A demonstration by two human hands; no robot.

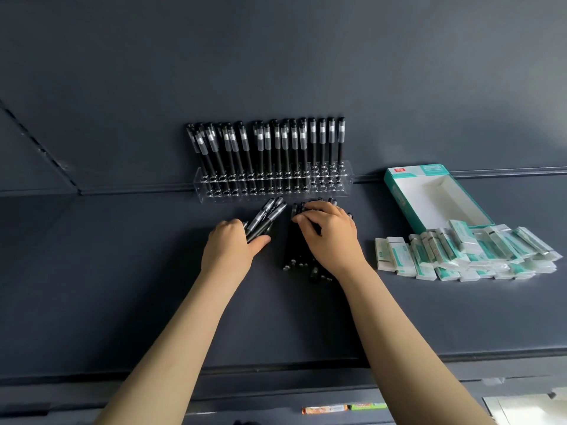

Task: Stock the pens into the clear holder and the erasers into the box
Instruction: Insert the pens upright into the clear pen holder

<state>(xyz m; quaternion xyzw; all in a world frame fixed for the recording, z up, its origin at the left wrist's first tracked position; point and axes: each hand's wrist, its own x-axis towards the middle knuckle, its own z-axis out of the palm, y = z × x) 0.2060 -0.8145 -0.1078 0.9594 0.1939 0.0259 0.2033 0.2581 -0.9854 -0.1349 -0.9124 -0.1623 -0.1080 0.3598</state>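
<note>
Pens lie heaped on the shelf, just before the clear holder at its back edge, which stands nearly full of upright ones; left hand grips a bundle of them; right hand rests bent-fingered on the heap, grip unclear; erasers pile against the open box toward the right edge.

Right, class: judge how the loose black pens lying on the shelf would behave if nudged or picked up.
The loose pens look round-barrelled, so a sideways nudge would probably roll them. They seem stiff and light: the left hand grips several at once. Smooth barrels might slip from a bundle.
</note>
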